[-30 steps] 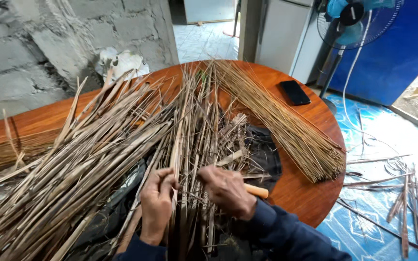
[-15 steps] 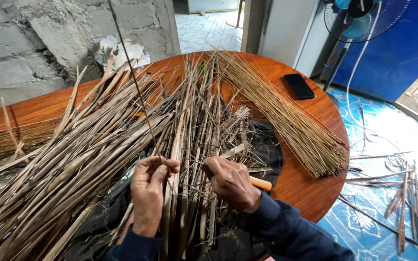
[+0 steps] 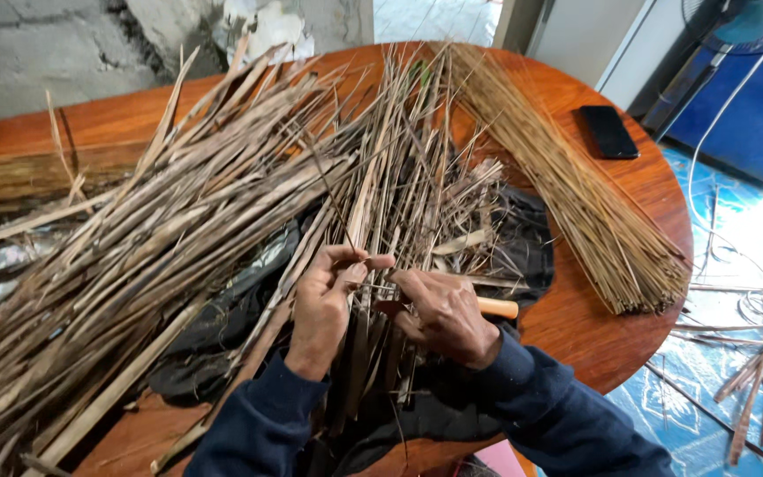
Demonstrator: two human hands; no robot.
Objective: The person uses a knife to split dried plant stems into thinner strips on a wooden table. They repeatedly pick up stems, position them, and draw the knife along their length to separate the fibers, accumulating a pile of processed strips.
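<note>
My left hand (image 3: 327,300) pinches a thin dry leaf strip (image 3: 333,208) that rises up and away from my fingers. My right hand (image 3: 443,314) grips a small knife with a pale wooden handle (image 3: 496,307), its blade hidden under my fingers beside the strip. Both hands meet over a heap of dried palm leaves (image 3: 169,230) spread across the round wooden table (image 3: 593,327). A black cloth (image 3: 523,247) lies under the leaves near my hands.
A bundle of thin stripped midribs (image 3: 576,194) lies on the table's right side. A black phone (image 3: 607,131) rests near the far right edge. Loose strips (image 3: 752,389) litter the blue patterned floor. A fan base (image 3: 708,35) and a grey block wall (image 3: 37,44) stand beyond.
My hands have drawn closer together, the left fingers now pinching one thin strip beside the knife. The view has tilted down slightly.
</note>
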